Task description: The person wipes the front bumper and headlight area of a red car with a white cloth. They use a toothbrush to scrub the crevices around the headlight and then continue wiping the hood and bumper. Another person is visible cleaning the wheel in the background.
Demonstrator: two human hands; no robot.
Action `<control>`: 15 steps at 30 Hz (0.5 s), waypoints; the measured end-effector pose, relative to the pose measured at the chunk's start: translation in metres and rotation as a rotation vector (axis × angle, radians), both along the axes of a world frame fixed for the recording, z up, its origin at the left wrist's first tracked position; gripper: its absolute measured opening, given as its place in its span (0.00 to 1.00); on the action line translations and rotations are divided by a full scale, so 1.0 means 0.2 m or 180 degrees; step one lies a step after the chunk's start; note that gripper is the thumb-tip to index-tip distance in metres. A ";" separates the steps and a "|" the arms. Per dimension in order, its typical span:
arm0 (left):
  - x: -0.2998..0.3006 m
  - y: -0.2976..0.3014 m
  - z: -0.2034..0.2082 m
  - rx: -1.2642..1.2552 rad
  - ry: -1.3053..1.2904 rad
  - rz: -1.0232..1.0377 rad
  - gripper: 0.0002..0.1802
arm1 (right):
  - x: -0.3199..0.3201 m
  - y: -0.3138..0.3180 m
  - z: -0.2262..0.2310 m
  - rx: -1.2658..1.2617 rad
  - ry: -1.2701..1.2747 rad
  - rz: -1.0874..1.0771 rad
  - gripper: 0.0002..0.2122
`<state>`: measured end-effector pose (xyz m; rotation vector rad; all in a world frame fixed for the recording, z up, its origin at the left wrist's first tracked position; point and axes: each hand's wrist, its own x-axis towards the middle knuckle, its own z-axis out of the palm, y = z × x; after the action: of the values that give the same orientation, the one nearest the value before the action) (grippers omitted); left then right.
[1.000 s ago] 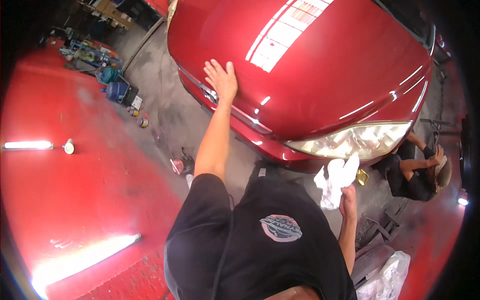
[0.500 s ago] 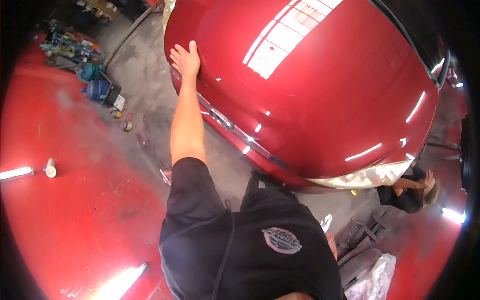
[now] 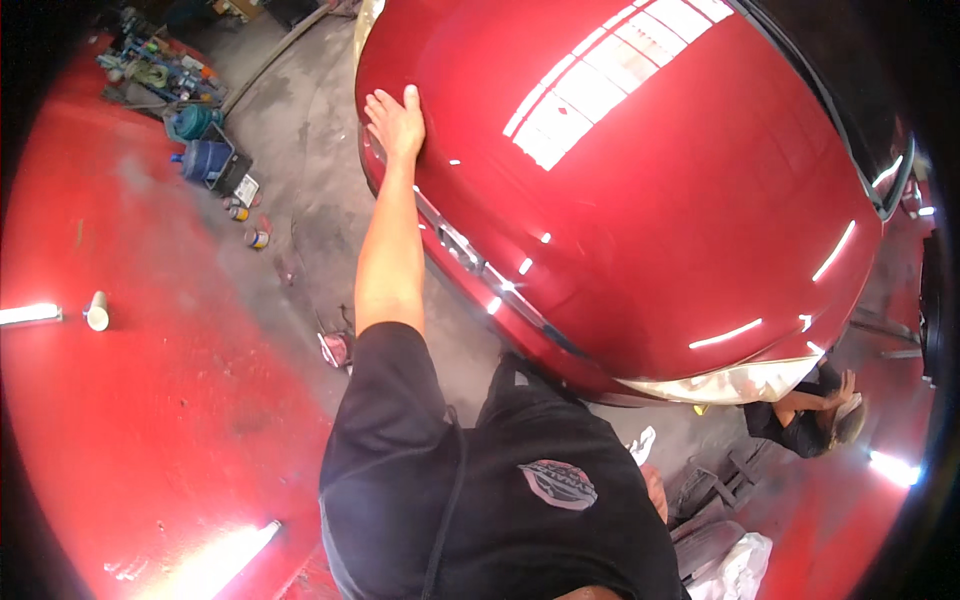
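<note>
My left arm reaches forward, and my left hand (image 3: 397,122) lies flat on the front left edge of a glossy red car hood (image 3: 620,230), its fingers outstretched and its thumb apart. Nothing is held in it. Low at my right side, partly covered by my black shirt, shows my right hand (image 3: 655,492). A crumpled white cloth (image 3: 643,445) sticks out of it; most of its fingers are hidden. Pale masking film (image 3: 740,384) covers the headlight area at the car's right front corner. A shiny grille strip (image 3: 465,255) runs along the nose.
Another person (image 3: 805,415) crouches by the car's right front corner, a hand raised to their head. Blue water jugs (image 3: 205,160), cans (image 3: 257,239) and piled tools (image 3: 155,70) stand at the left along a red wall (image 3: 150,370). Dark parts and white plastic (image 3: 735,570) lie at lower right.
The view has shifted slightly, so the car's front and my left hand appear farther right. That hand still rests on the same part of the hood. My right hand keeps the white cloth.
</note>
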<state>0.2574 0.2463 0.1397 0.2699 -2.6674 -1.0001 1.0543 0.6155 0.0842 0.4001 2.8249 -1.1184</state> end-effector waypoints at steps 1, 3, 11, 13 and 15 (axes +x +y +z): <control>0.06 0.02 0.01 0.0035 0.0052 -0.0014 0.49 | -0.02 0.01 -0.01 -0.0102 -0.0060 -0.0015 0.11; 0.18 0.06 0.02 0.0031 0.0080 -0.0038 0.48 | -0.04 0.07 -0.12 -0.0741 -0.0408 -0.0184 0.10; 0.70 0.28 -0.02 -0.0214 0.0334 -0.0373 0.44 | -0.13 0.18 -0.25 -0.1688 -0.1650 -0.1004 0.11; 0.77 0.32 -0.01 -0.0284 0.0198 -0.0340 0.43 | -0.10 0.20 -0.27 -0.1248 -0.1234 -0.0446 0.13; 0.73 0.34 0.01 -0.0250 0.0058 -0.0357 0.45 | -0.07 0.23 -0.38 -0.1147 -0.1270 -0.0478 0.14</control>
<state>0.4030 0.3148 0.1415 0.0952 -2.7236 -0.9220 1.0406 0.6619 0.0091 0.7172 2.2285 -1.3633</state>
